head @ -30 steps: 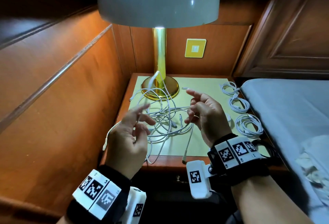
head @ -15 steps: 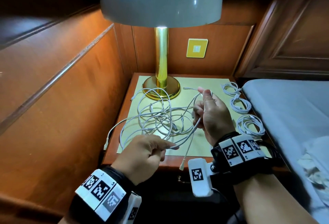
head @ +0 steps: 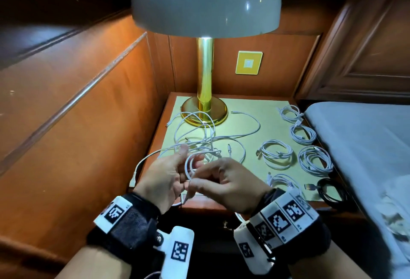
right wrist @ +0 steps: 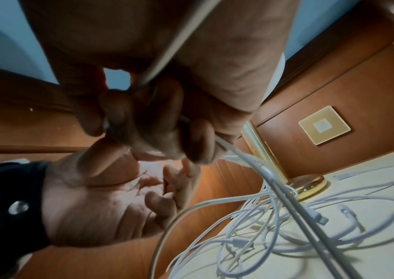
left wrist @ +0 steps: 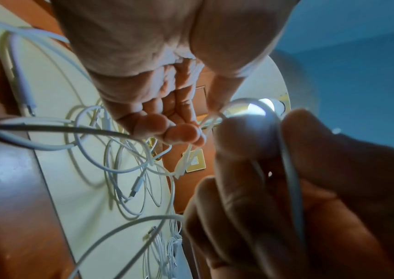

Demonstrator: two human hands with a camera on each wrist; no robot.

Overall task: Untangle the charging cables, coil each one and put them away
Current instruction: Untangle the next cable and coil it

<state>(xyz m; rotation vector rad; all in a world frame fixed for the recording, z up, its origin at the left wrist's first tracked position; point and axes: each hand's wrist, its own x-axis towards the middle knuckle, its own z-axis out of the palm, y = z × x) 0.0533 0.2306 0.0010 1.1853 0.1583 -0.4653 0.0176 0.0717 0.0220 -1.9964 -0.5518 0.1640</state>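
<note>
Loop of white cable pinched between both hands, well in front of the lamp base, over the near edge of the surface. Left hand palm-up, grip closed on the loop with thumb raised and fingers curled through it. Right hand touching it from the lamp base's right side, grip narrow, fingertips pinched on the same strand. Free length running from the grip away toward the lamp base and into the loose tangle lying just in front of it; long axis therefore near-to-far, so probably more slack to be drawn toward the body and wound on. Right hand nearer the feeding strand, left serving as the former. Short plug end hanging below the hands. Coiled cables laid out further to the lamp base's right.

Half a second ago: hands apart, cable stretched straight between them, left hand low by the near edge. Now brought together, with the stretch turned into a small loop.
</note>
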